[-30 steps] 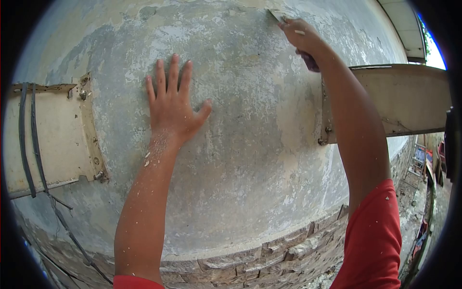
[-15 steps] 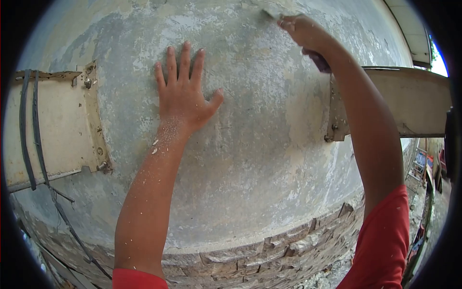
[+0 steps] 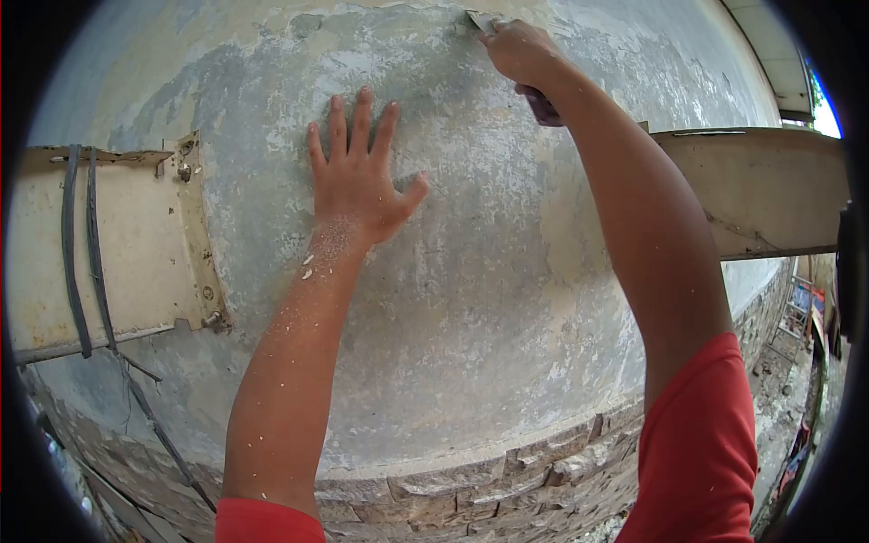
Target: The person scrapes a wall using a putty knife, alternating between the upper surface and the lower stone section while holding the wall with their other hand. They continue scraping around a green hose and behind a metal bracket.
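Note:
A grey wall [image 3: 471, 271] with worn, peeling paint fills the middle of the view. Flat against it, fingers spread, lies my left hand [image 3: 358, 185], with pale flakes on the wrist and forearm. Higher up on the right, my right hand [image 3: 527, 56] is closed round a scraper. The scraper's thin metal blade [image 3: 480, 22] touches or nearly touches the wall near the upper edge of the grey patch. Its dark handle end [image 3: 541, 107] sticks out below the palm.
A beige metal beam [image 3: 118, 244] with dark cables [image 3: 95, 217] is bolted at the left. Another beam [image 3: 760, 190] juts out at the right, behind my right arm. Rough stone cladding [image 3: 471, 493] runs along the wall's bottom, and clutter [image 3: 806, 308] stands far right.
My right hand has moved left and slightly up with the scraper. My left hand stays flat on the wall; the view has shifted a little.

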`<state>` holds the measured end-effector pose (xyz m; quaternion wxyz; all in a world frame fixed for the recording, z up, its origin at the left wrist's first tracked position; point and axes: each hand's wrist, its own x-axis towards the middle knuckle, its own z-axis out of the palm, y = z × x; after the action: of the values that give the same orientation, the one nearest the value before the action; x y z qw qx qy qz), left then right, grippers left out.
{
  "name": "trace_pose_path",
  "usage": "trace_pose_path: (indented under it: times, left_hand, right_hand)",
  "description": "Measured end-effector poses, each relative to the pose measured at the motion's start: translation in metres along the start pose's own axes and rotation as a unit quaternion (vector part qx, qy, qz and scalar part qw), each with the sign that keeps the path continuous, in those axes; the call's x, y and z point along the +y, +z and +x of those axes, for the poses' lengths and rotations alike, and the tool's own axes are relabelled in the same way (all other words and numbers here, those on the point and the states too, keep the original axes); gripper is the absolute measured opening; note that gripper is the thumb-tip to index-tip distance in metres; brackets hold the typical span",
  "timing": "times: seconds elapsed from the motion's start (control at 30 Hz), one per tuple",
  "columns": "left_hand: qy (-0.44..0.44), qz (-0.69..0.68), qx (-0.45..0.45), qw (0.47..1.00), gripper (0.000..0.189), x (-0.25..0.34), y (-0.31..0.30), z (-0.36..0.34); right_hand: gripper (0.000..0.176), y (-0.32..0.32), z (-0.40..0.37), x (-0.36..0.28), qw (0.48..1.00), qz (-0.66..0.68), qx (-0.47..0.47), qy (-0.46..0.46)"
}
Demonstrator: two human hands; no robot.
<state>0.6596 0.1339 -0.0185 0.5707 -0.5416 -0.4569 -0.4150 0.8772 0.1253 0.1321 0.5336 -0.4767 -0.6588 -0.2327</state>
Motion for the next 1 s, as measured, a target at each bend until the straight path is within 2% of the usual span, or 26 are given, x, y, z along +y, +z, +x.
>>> trace_pose_path:
  times: [0.07,0.17,0.3,0.33,0.4,0.47,0.5,0.57,0.7,0.8,0.87,1.0]
  left_hand:
    - [0.004,-0.005,-0.007,1.0,0.086,0.002,0.002,-0.004]
    - [0.007,-0.003,0.008,1.0,0.086,-0.001,0.002,-0.002]
    - [0.0,-0.006,0.002,1.0,0.086,-0.002,-0.001,0.001]
    - [0.001,-0.013,-0.001,1.0,0.086,0.0,0.001,-0.002]
    - [0.007,-0.011,-0.012,1.0,0.084,0.002,0.002,-0.005]
    - [0.005,0.0,-0.008,1.0,0.082,-0.003,0.0,0.001]
    - [0.016,-0.003,-0.013,1.0,0.081,-0.007,0.001,0.003]
    - [0.027,-0.003,-0.01,1.0,0.08,-0.016,0.0,0.01]
    - [0.013,0.023,0.02,0.999,0.078,-0.033,0.002,0.026]
    - [-0.002,0.039,0.036,0.999,0.076,-0.038,0.005,0.03]
    - [-0.009,0.036,0.042,0.998,0.075,-0.037,0.005,0.027]
    - [-0.016,0.039,0.035,0.998,0.075,-0.035,0.005,0.03]
  right_hand:
    - [0.046,0.003,-0.003,-0.003,0.999,-0.039,0.008,-0.029]
    - [0.044,0.001,-0.024,-0.011,1.0,-0.02,0.001,-0.009]
    - [0.043,-0.002,-0.001,-0.024,1.0,-0.019,0.007,-0.006]
    - [0.033,-0.003,-0.002,-0.026,0.999,0.028,0.017,0.022]
    - [0.031,0.0,-0.003,-0.018,0.995,0.074,0.027,0.059]
    - [0.043,0.008,0.013,-0.013,0.993,-0.106,-0.021,-0.04]
    - [0.043,0.006,0.007,-0.02,0.993,-0.105,-0.018,-0.044]
    - [0.043,-0.001,-0.011,-0.032,1.0,-0.011,-0.01,-0.021]
    - [0.043,0.005,0.012,-0.041,0.999,0.038,0.007,0.031]
    - [0.043,0.009,-0.005,-0.038,1.0,0.018,0.015,-0.008]
    - [0.044,0.006,-0.028,-0.042,0.997,-0.046,-0.018,-0.057]
    - [0.045,0.005,-0.005,-0.054,0.994,-0.055,0.008,-0.096]
